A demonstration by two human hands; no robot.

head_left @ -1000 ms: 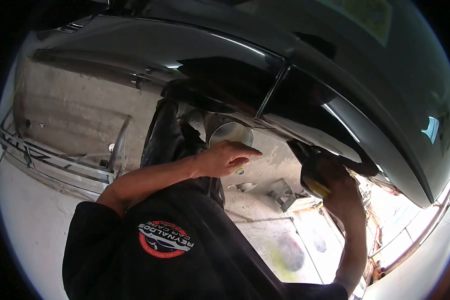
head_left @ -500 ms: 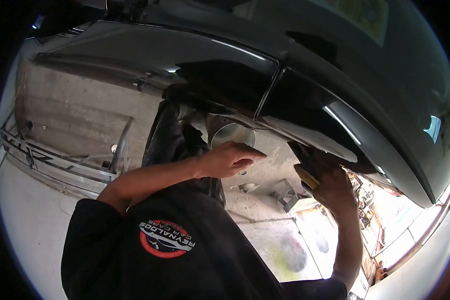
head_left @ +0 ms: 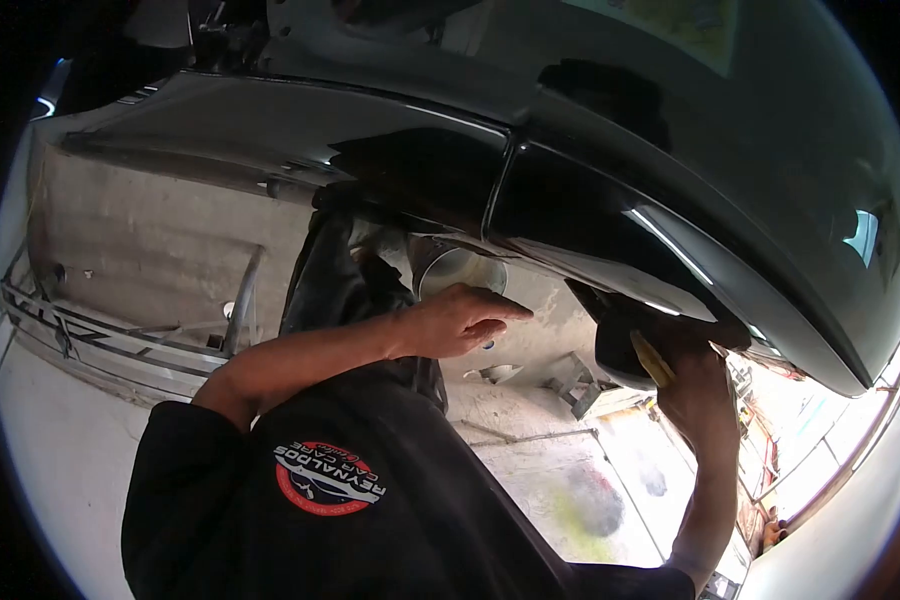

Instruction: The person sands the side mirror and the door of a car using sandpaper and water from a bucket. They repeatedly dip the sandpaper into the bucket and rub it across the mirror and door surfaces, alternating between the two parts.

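A glossy black car body panel (head_left: 595,205) curves across the upper view, with a vertical seam near its middle. My right hand (head_left: 698,378) is closed around a flat pad with a yellow edge (head_left: 652,360), up against the panel's lower edge at the right. Dark shadow hides the pad's far side and part of my fingers. My left hand (head_left: 465,322) hangs below the panel, in front of my body and holding nothing. Its index finger points to the right, with the other fingers loosely bent.
Behind my left hand a round metal bucket (head_left: 462,272) stands on the concrete floor. A metal frame (head_left: 120,335) lies at the left. Near my right forearm is a grey bracket-like object (head_left: 577,388). Paint-stained pale flooring (head_left: 590,500) and bright clutter are at the right.
My right hand and the pad have moved right along the panel's lower edge. The view has shifted slightly, so the panel sits farther left. My left hand keeps its pose.
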